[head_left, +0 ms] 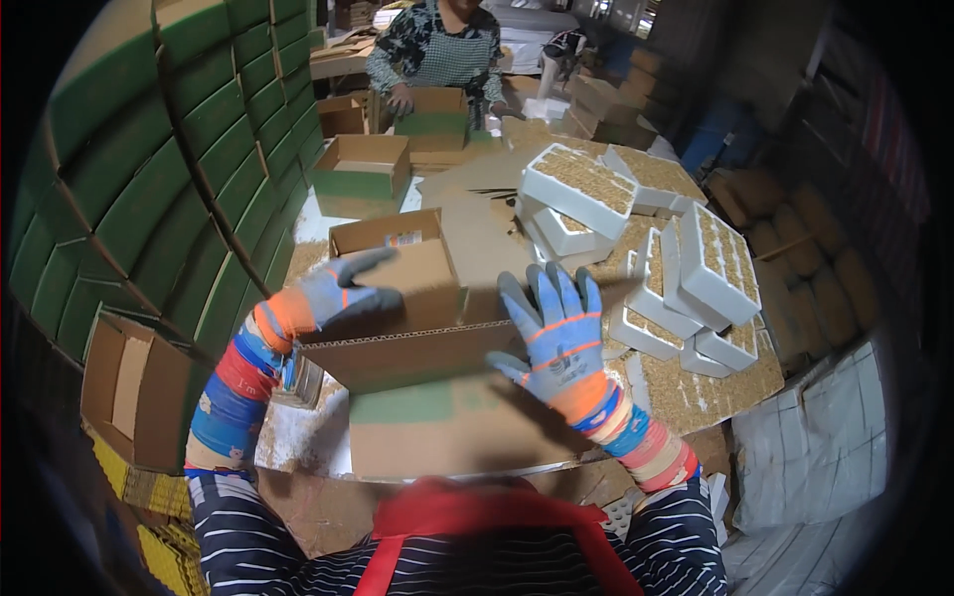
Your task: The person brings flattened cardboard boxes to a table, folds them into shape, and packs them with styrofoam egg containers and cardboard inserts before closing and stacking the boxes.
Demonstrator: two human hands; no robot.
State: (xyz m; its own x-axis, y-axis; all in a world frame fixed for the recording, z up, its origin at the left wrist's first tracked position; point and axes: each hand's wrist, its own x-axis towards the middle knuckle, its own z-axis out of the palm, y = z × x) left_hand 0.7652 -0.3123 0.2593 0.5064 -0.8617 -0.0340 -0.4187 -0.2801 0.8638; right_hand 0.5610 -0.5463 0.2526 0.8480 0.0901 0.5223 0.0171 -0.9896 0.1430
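Observation:
An open brown cardboard box (pixel 422 370) with a green band stands at the table's near edge. My left hand (pixel 343 291), in a blue-and-orange glove with grey fingertips, is over its left side with thumb and fingers apart. At the right end of the box's upper edge is my right hand (pixel 561 343), gloved the same way, its fingers spread. Neither hand grips anything; whether the right one touches the cardboard I cannot tell. Just beyond is another open box (pixel 393 236), partly hidden by my left hand and the near panel.
White foam-like blocks (pixel 711 263) with straw-coloured faces are piled on the right. Green cartons (pixel 124 149) are stacked high on the left. Across the table a person (pixel 437 50) handles a green-and-brown box (pixel 432 129). An open carton (pixel 129 392) is by my left arm.

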